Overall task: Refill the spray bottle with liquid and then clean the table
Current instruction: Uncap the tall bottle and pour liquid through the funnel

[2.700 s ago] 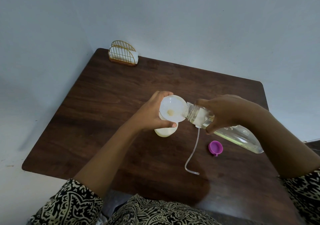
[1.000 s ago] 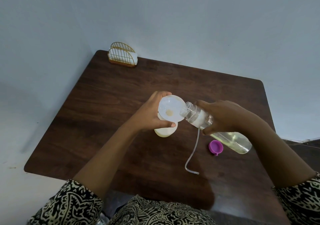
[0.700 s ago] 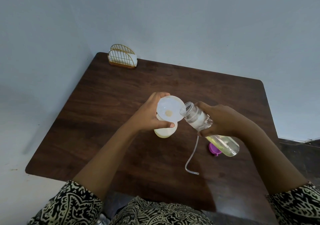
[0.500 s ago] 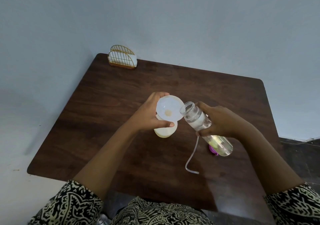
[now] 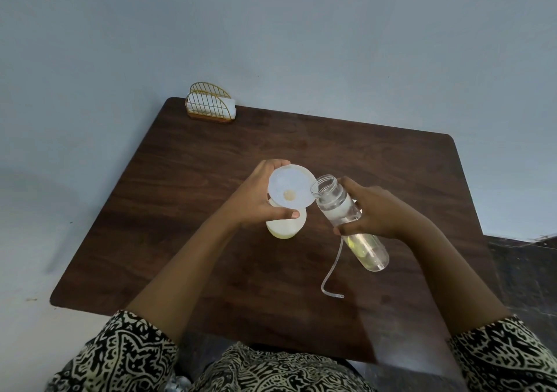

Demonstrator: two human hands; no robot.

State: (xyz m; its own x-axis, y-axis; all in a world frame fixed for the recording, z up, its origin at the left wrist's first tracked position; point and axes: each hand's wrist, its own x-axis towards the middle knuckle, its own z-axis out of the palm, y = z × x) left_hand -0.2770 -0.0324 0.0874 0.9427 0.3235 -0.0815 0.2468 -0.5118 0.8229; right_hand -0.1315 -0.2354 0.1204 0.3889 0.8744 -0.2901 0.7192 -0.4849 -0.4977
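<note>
Left hand [image 5: 256,201] gripping funnel [image 5: 291,194], right hand [image 5: 376,210] clutching tilted clear bottle [image 5: 351,222] mid-table [image 5: 211,150], hiding dip tube's [image 5: 331,271] top end

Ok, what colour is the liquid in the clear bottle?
Pale yellow, pooled in the lower half of the clear bottle; the head view shows it.

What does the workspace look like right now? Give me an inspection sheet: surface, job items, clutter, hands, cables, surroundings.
Surface: dark wood table, no visible spill.
Job's things: white funnel over pale spray bottle; clear refill bottle, uncapped, tilted, mouth beside the funnel rim, liquid low in it.
Clutter: clear dip tube lying on the table; wire napkin holder at the far corner.
Hands: left hand grips funnel and spray bottle; right hand grips refill bottle.
Cables: nothing seen.
Surroundings: plain wall, dark floor at right.
</note>
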